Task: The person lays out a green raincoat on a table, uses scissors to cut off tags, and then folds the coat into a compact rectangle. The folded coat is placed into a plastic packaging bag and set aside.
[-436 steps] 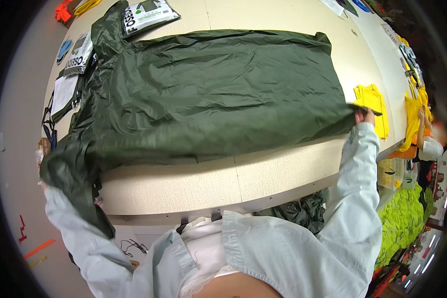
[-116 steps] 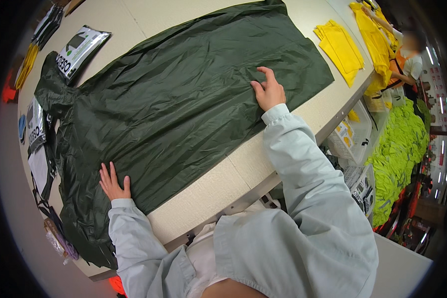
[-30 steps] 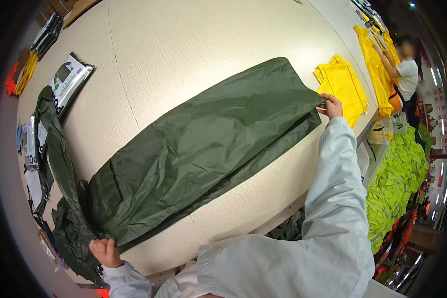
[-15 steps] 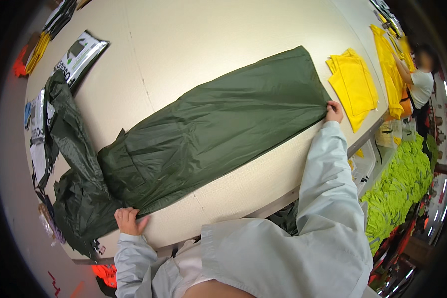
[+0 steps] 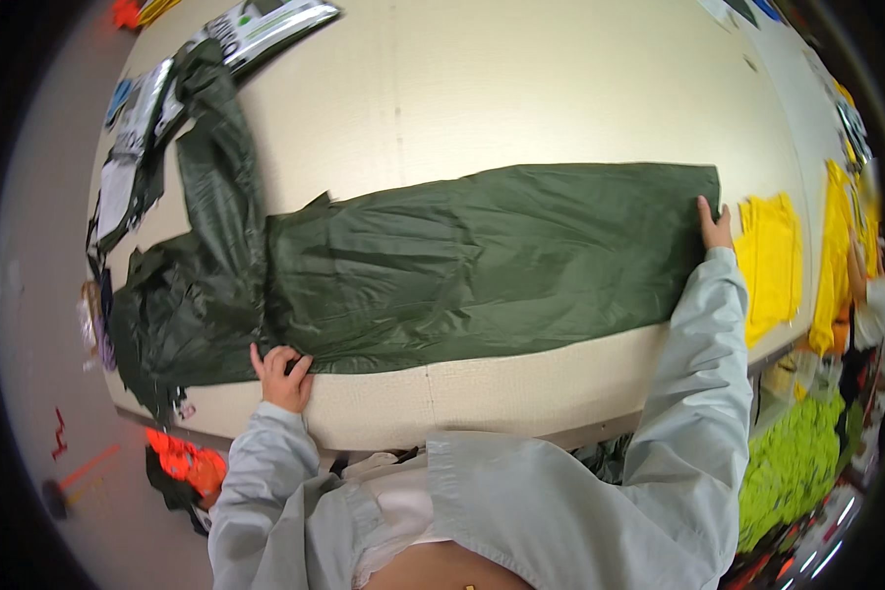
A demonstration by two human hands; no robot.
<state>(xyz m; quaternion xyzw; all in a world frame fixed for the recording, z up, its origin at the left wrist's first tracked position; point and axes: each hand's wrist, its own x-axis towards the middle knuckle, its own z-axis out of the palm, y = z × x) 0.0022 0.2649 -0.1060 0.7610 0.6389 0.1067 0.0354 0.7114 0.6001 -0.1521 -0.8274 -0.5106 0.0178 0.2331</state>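
A dark green raincoat (image 5: 521, 256) lies stretched across the table, its hem end to the right. The upper part is crumpled at the left, and one sleeve (image 5: 216, 167) points away from me. My left hand (image 5: 285, 378) is at the coat's near edge, its fingers bent and pinching the fabric close to the crumpled part. At the right end, my right hand (image 5: 717, 229) grips the hem, with the thumb on top of the cloth. Part of its fingers is hidden.
Folded yellow garments (image 5: 769, 265) lie right of the hem. Silver-and-black packages (image 5: 275, 34) are at the far left of the pale table (image 5: 560, 79). Orange cloth (image 5: 185, 462) shows below the left edge, lime-green garments (image 5: 792, 472) below the right. Another person (image 5: 870, 310) stands far right.
My view has turned, so the coat now lies more level across it. My right hand has moved from the near hem corner farther along the hem. My left hand stays at the near edge.
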